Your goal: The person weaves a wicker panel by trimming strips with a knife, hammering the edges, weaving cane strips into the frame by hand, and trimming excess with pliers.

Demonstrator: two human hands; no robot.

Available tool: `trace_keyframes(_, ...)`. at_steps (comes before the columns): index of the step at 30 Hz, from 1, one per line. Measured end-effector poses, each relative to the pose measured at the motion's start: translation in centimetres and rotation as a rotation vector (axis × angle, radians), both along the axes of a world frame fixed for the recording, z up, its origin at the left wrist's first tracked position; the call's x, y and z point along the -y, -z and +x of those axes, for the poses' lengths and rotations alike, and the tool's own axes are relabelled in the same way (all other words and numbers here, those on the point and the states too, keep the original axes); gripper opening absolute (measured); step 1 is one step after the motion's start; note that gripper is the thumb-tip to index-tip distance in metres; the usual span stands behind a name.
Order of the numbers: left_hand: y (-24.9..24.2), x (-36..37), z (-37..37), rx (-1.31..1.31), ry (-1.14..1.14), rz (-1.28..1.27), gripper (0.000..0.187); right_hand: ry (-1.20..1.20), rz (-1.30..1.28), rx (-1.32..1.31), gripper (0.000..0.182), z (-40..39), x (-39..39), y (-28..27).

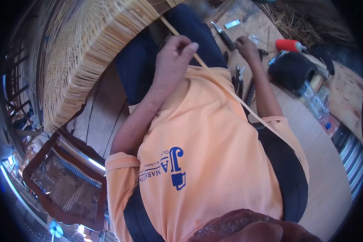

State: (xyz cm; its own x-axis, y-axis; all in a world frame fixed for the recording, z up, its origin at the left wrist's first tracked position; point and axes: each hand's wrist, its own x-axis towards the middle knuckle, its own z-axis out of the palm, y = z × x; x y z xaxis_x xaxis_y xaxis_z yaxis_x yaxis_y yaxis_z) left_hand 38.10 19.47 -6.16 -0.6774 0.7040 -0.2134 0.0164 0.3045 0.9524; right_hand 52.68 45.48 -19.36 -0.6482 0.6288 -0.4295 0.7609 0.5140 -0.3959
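A long pale cane strip [220,78] runs from the woven cane seat [97,36] down across the orange shirt. My left hand [175,56] is closed around the strip near the seat's edge, its thumb toward the right. On the right, my right hand [247,49] is over the work board with its fingers curled together; what they hold, if anything, is too small to make out. Beside those fingers lies a knife [224,36] with a dark handle. Pliers [238,80] rest nearer to me, below the right hand in view.
A red bottle [287,45], a dark cloth item [292,70] and a clear plastic bottle [315,103] are at the right. A light blue-white block [232,23] lies past the knife. A brown frame with cane mesh [66,183] stands at lower left.
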Motion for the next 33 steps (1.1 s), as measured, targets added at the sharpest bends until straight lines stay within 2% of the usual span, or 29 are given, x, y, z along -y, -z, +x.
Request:
trace_keyframes(1, 0.3, -0.1, 0.3, 0.141, -0.124, 0.007, 0.017, 0.052, 0.033, 0.014, 0.032, 1.7, 0.9, 1.0)
trace_keyframes(2, 0.4, -0.3, 0.4, 0.145, -0.111, 0.008, 0.017, 0.100, 0.072, 0.022, 0.032, 2.8, 1.9, 1.8)
trace_keyframes(4, 0.0, -0.8, 0.5, 0.478, -0.319, 0.145, 0.021, 0.166, 0.012, 0.043, 0.032, 4.7, 3.9, 2.1)
trace_keyframes(6, -0.3, -1.1, 0.5, 0.482, -0.329, 0.123, 0.023, 0.243, -0.054, 0.070, 0.032, 5.8, 6.0, 1.4)
trace_keyframes(8, -0.5, -0.9, 0.9, 0.697, -0.461, 0.216, 0.023, 0.367, 0.011, -0.026, 0.033, 7.1, 7.8, 1.0)
trace_keyframes(12, 0.1, 0.3, 1.2, 0.868, -0.382, 0.216, 0.022, 0.571, 0.030, -0.235, 0.034, 10.2, 9.8, -1.0)
trace_keyframes(13, 0.2, 0.3, 1.4, 0.869, -0.377, 0.209, 0.022, 0.579, 0.028, -0.233, 0.034, 11.2, 10.3, -0.8)
trace_keyframes(15, 0.3, 0.5, 2.0, 0.919, -0.325, 0.230, 0.023, 0.294, 0.054, 0.088, 0.033, 13.1, 11.7, -0.1)
trace_keyframes(18, -0.3, 0.3, 2.9, 0.965, -0.338, 0.208, 0.025, 0.262, 0.091, 0.014, 0.032, 12.9, 12.3, -0.6)
trace_keyframes(20, -1.0, 1.0, 3.1, 0.962, -0.400, 0.247, 0.024, 0.330, -0.008, 0.102, 0.029, 11.3, 12.3, -2.4)
trace_keyframes(22, -1.1, 1.5, 2.9, 1.077, -0.345, 0.280, 0.024, 0.295, 0.039, 0.123, 0.033, 11.7, 11.9, -1.7)
trace_keyframes(24, -1.4, 1.8, 3.0, 1.048, -0.368, 0.274, 0.023, 0.654, -0.224, -0.469, 0.037, 12.7, 10.5, 0.4)
trace_keyframes(25, -1.4, 1.9, 3.0, 1.050, -0.354, 0.268, 0.023, 0.799, -0.476, -0.635, 0.042, 11.6, 9.6, -0.7)
trace_keyframes(26, -1.4, 2.0, 3.2, 1.053, -0.337, 0.259, 0.022, 0.775, -0.481, -0.629, 0.042, 10.6, 8.4, -1.6)
trace_keyframes(28, -1.4, 2.2, 3.8, 1.044, -0.345, 0.254, 0.021, 0.633, -0.960, -0.765, 0.040, 7.0, 6.6, -5.6)
trace_keyframes(30, -1.8, 2.3, 4.2, 1.034, -0.344, 0.254, 0.021, 0.300, -0.797, -0.448, 0.037, 2.4, 6.2, -9.4)
trace_keyframes(31, -2.3, 2.4, 4.3, 1.010, -0.359, 0.225, 0.021, 0.288, -0.798, -0.444, 0.037, 0.5, 6.9, -11.0)
trace_keyframes(33, -2.7, 2.3, 4.4, 0.981, -0.380, 0.204, 0.020, -0.427, -0.456, -0.599, 0.037, -2.7, 8.4, -13.5)
